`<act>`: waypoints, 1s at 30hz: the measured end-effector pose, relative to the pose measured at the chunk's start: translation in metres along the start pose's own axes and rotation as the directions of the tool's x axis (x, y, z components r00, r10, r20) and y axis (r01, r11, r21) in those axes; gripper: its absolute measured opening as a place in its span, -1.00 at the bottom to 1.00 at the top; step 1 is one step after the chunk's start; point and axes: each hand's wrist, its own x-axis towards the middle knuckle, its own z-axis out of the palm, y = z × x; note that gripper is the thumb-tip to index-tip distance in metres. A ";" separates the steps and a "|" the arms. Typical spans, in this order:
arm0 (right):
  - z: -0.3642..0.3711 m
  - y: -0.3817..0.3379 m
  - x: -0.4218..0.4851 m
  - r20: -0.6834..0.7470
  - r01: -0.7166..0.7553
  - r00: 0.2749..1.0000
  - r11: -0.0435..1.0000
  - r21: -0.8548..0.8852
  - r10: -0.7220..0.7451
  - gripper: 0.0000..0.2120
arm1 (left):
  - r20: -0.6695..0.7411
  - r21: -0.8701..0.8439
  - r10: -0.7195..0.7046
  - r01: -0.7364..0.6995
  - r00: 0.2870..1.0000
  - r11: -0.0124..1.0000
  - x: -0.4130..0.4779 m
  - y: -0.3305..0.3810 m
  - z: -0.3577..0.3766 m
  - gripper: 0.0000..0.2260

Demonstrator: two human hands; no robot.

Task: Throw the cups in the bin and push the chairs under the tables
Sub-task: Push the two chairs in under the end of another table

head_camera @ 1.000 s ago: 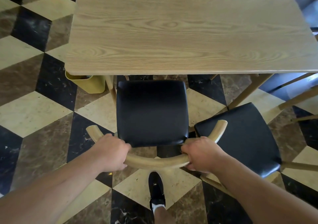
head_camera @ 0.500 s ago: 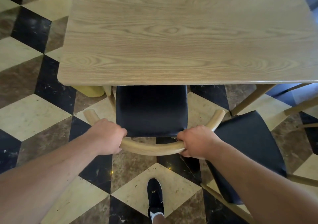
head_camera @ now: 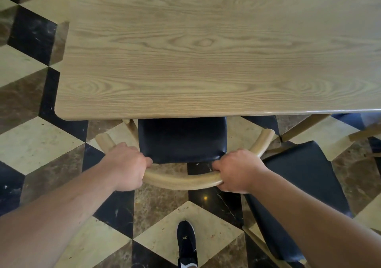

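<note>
A light wooden table [head_camera: 206,51] fills the upper part of the view, and nothing lies on the part I see. In front of me stands a chair with a black seat [head_camera: 182,142] and a curved wooden backrest [head_camera: 181,182]. The far half of its seat sits under the table's near edge. My left hand [head_camera: 126,166] grips the backrest's left part and my right hand [head_camera: 237,171] grips its right part. No cup or bin is in view.
A second black-seated chair [head_camera: 305,185] stands out from the table at my right, partly behind my right forearm. Its seat lies close to the held chair's right armrest tip. My black shoe [head_camera: 186,243] is on the chequered marble floor [head_camera: 41,140].
The chair has slid forward so that more of its seat is under the table. The yellow bin seen under the table's left corner is now hidden. Both hands kept their grip.
</note>
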 end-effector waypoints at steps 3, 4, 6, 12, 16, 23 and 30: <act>-0.003 0.003 0.002 0.048 0.004 0.999 1.000 0.001 -0.004 -0.75 | 0.067 -0.031 0.008 -0.006 0.998 0.999 0.001 0.000 -0.008 -0.87; -0.005 0.005 0.004 0.069 0.010 0.998 1.000 0.000 -0.010 -0.76 | 0.083 -0.039 0.018 -0.015 0.996 0.999 0.002 0.000 -0.011 -0.88; -0.007 0.007 0.005 0.106 0.024 0.994 1.000 0.003 -0.024 -0.79 | 0.096 -0.020 0.047 -0.045 0.994 0.999 0.003 0.001 -0.016 -0.92; -0.010 0.008 0.004 0.159 0.027 0.987 1.000 0.002 -0.027 -0.82 | 0.104 0.017 0.103 -0.105 0.989 0.994 0.001 0.003 -0.022 -0.83; -0.011 0.005 0.001 0.165 0.002 0.986 1.000 0.014 -0.005 -0.85 | 0.085 -0.001 0.101 -0.101 0.991 0.995 0.000 0.003 -0.017 -0.88; -0.007 0.000 0.001 0.139 -0.039 0.990 0.999 0.014 0.036 -0.89 | 0.056 -0.027 0.076 -0.074 0.996 0.997 -0.003 0.003 -0.011 -0.74; -0.007 -0.010 0.003 0.159 -0.083 0.983 0.996 -0.031 0.087 -0.82 | 0.025 -0.034 0.031 -0.030 0.999 0.999 -0.005 0.003 -0.004 -0.77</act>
